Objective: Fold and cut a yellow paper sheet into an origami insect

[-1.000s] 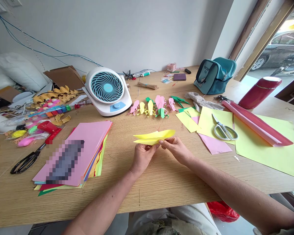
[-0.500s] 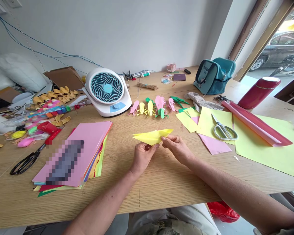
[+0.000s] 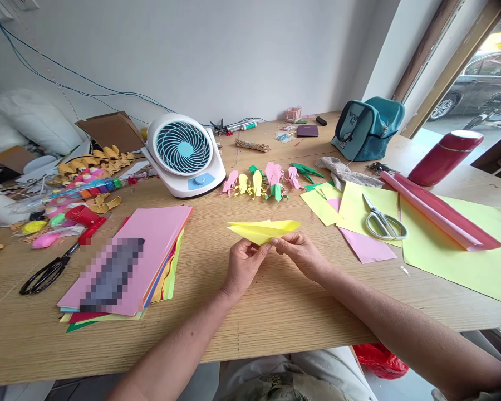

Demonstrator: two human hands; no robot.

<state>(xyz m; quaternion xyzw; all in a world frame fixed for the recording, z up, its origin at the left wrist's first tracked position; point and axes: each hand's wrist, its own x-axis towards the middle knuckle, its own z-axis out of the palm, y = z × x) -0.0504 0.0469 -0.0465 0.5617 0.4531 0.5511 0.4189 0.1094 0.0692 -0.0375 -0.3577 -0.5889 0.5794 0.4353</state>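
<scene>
A folded yellow paper [image 3: 262, 229] is held just above the wooden table [image 3: 275, 301] at its middle. My left hand [image 3: 242, 266] pinches its near edge from the left. My right hand [image 3: 301, 255] pinches the same edge from the right, thumb and fingers closed on the sheet. Behind it stands a row of small folded paper figures [image 3: 262, 181] in pink, yellow and green.
A stack of coloured paper [image 3: 150, 245] lies left, black scissors [image 3: 45, 273] beyond it. A white desk fan [image 3: 183, 155] is behind. Right: loose sheets, silver scissors [image 3: 382, 220], a red paper roll [image 3: 438, 214], a red flask [image 3: 445, 156], a teal bag [image 3: 367, 128].
The yellow paper has been tilted and pressed flatter between my fingers. My hands stay in nearly the same spot.
</scene>
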